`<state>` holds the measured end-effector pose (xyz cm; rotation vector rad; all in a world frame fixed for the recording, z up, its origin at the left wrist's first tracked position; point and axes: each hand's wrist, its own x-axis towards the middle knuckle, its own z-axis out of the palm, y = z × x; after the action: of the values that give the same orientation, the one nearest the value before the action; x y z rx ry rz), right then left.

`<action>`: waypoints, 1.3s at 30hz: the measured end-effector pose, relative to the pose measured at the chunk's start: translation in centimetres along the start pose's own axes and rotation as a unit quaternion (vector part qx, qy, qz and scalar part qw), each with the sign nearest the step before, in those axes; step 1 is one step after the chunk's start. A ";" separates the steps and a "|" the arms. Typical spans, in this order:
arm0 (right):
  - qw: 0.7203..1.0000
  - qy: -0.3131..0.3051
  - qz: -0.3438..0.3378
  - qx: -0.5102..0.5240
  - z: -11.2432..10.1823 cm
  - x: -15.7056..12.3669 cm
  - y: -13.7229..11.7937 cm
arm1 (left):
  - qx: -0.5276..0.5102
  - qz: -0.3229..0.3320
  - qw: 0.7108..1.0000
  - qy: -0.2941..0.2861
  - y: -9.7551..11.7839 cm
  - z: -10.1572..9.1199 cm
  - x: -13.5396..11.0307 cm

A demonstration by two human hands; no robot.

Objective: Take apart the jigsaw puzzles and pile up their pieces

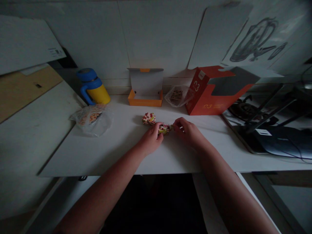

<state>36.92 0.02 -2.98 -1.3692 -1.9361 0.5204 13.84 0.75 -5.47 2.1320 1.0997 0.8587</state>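
Observation:
My left hand is wrapped round a small container with a red, yellow and white print, which lies on its side on the white tabletop. At the right end of the container, my right hand has its fingers pinched together. Whatever is between them is too small and dark to name. Just beyond my left hand sits a second small round piece with a matching print, apart from my fingers.
An open orange box stands at the back. Beside it are a clear bag of thin dark sticks and a large red box. At left are a bag of orange-tipped sticks and a blue-yellow jug. A stove is at right.

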 end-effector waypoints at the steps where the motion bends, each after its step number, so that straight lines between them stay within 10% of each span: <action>1: 1.000 0.004 0.009 0.004 -0.1 0.0 0.0 | 0.000 -0.002 1.000 -0.001 0.0 0.0 0.0; 22: 0.983 0.017 0.082 0.165 1.2 0.2 1.1 | 0.000 0.000 1.000 0.008 -0.4 0.3 0.1; 39: 1.000 0.008 -0.008 0.027 1.1 0.2 0.2 | 0.001 0.002 1.000 0.010 -0.3 0.2 -0.1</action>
<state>36.19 0.38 -3.82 -1.3185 -1.9054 0.5473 13.82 0.81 -5.83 2.1324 1.1072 0.8821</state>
